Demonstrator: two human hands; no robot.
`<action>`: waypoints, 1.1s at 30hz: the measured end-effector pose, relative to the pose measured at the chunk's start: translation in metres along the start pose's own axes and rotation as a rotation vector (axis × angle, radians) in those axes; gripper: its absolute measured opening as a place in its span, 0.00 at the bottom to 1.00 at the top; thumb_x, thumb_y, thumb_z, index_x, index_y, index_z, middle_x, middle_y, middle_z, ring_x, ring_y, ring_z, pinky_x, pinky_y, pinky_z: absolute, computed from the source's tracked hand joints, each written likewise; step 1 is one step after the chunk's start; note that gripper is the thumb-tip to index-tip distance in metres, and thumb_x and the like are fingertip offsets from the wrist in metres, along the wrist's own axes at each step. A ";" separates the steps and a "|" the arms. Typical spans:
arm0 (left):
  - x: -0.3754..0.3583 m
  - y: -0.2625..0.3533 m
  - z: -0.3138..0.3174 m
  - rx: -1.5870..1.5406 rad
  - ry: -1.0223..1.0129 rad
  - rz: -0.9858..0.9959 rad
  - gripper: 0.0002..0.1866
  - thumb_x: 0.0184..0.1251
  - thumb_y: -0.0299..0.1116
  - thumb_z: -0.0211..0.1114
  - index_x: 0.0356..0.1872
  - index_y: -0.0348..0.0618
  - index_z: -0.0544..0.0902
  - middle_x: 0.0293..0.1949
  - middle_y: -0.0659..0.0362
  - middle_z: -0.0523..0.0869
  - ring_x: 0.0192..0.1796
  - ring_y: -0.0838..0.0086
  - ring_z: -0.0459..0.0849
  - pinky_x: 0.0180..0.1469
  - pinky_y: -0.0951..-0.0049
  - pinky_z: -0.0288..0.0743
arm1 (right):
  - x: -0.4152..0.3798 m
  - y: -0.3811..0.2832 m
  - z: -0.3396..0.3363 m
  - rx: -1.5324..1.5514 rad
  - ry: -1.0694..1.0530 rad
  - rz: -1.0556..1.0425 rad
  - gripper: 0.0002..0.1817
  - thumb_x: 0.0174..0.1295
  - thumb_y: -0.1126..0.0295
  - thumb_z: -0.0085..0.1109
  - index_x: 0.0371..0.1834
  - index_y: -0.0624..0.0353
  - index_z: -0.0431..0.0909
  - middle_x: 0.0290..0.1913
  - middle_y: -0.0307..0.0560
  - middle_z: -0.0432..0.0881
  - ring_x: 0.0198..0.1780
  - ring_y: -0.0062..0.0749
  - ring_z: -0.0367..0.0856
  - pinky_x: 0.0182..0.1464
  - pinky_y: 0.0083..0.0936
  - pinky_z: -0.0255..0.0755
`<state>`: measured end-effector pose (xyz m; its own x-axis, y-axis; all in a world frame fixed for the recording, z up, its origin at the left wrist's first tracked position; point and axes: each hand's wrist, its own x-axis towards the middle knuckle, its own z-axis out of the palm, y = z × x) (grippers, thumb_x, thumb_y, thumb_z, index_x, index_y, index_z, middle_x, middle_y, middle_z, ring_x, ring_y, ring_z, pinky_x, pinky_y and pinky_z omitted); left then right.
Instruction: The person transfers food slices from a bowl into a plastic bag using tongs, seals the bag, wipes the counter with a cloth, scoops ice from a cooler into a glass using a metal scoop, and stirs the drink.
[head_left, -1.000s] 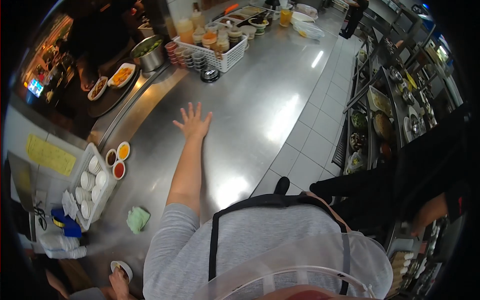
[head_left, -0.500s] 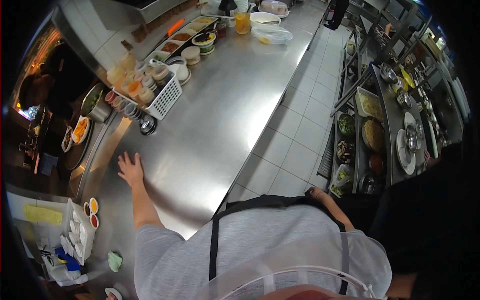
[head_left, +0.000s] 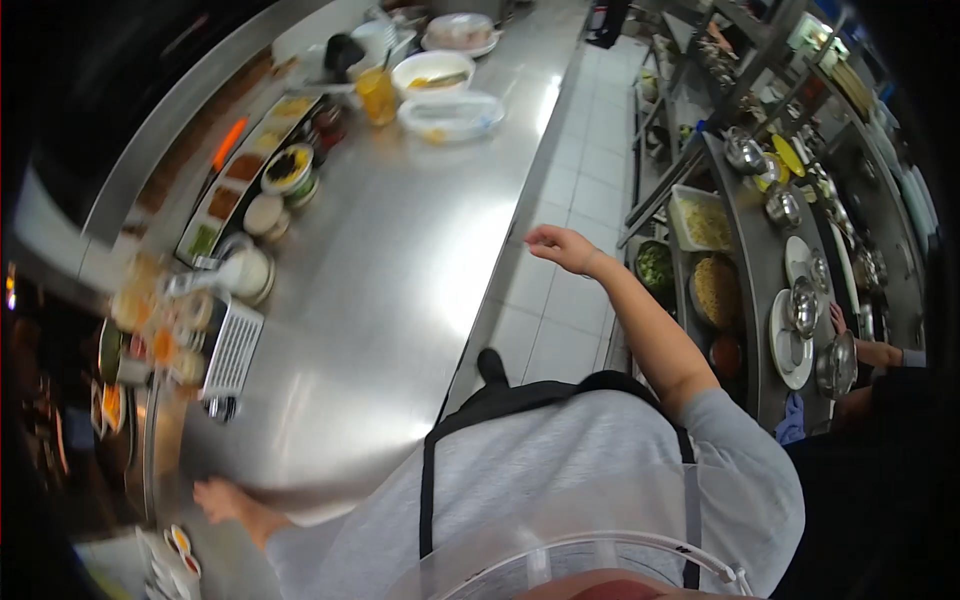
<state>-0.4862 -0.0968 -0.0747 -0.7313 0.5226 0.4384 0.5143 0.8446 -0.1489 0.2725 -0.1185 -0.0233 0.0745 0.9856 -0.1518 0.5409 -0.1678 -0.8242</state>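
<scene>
My left hand (head_left: 222,500) rests at the near left of the steel counter (head_left: 370,270), slightly blurred, its fingers apart and holding nothing. Over the tiled aisle, just off the counter's right edge, my right hand (head_left: 562,248) is raised with loosely bent fingers and nothing in it. The nearest item ahead of my left hand is a white basket (head_left: 235,350) of sauce bottles. Beyond it stand a tub with a white lid (head_left: 245,273), a long tray of toppings (head_left: 243,165) and an orange drink container (head_left: 376,96).
A white bowl (head_left: 433,74) and a clear plastic container (head_left: 450,117) sit at the counter's far end. Shelving (head_left: 735,200) with food pans, metal bowls and white plates (head_left: 790,340) lines the right side. Another person's hand (head_left: 838,318) is by those plates.
My right hand has risen from beside my waist and reached forward over the aisle. The view has turned right, and my left hand now appears lower and nearer my body.
</scene>
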 end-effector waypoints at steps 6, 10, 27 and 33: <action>-0.013 0.038 0.007 0.052 -0.093 -0.288 0.22 0.62 0.46 0.46 0.57 0.56 0.67 0.55 0.61 0.71 0.52 0.62 0.75 0.54 0.46 0.60 | 0.125 -0.045 -0.076 -0.100 0.031 -0.219 0.15 0.59 0.64 0.55 0.48 0.58 0.73 0.46 0.45 0.77 0.46 0.32 0.76 0.49 0.26 0.69; -0.016 0.061 0.012 0.099 0.035 -0.344 0.20 0.62 0.45 0.45 0.54 0.53 0.70 0.53 0.61 0.72 0.52 0.60 0.75 0.52 0.46 0.64 | 0.182 -0.070 -0.093 -0.191 0.064 -0.349 0.14 0.58 0.64 0.56 0.46 0.56 0.73 0.47 0.46 0.75 0.48 0.36 0.75 0.51 0.28 0.68; -0.244 0.227 -0.142 -0.256 0.079 -0.077 0.13 0.62 0.39 0.52 0.46 0.50 0.75 0.48 0.54 0.76 0.48 0.57 0.75 0.48 0.58 0.69 | 0.460 -0.052 -0.144 -1.129 -0.209 -0.080 0.26 0.57 0.51 0.51 0.56 0.51 0.68 0.49 0.49 0.78 0.53 0.42 0.74 0.54 0.46 0.62; -0.290 0.277 -0.172 -0.294 0.074 -0.046 0.15 0.62 0.38 0.52 0.48 0.47 0.75 0.51 0.55 0.75 0.53 0.59 0.72 0.55 0.60 0.64 | 0.489 -0.057 -0.221 -1.019 -0.502 -0.483 0.24 0.53 0.60 0.57 0.56 0.45 0.69 0.49 0.47 0.77 0.51 0.41 0.75 0.52 0.43 0.65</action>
<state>-0.0545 -0.0342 -0.0908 -0.7279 0.4653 0.5036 0.5967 0.7917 0.1310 0.4628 0.3777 0.0703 -0.5224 0.7871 -0.3280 0.8464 0.5254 -0.0871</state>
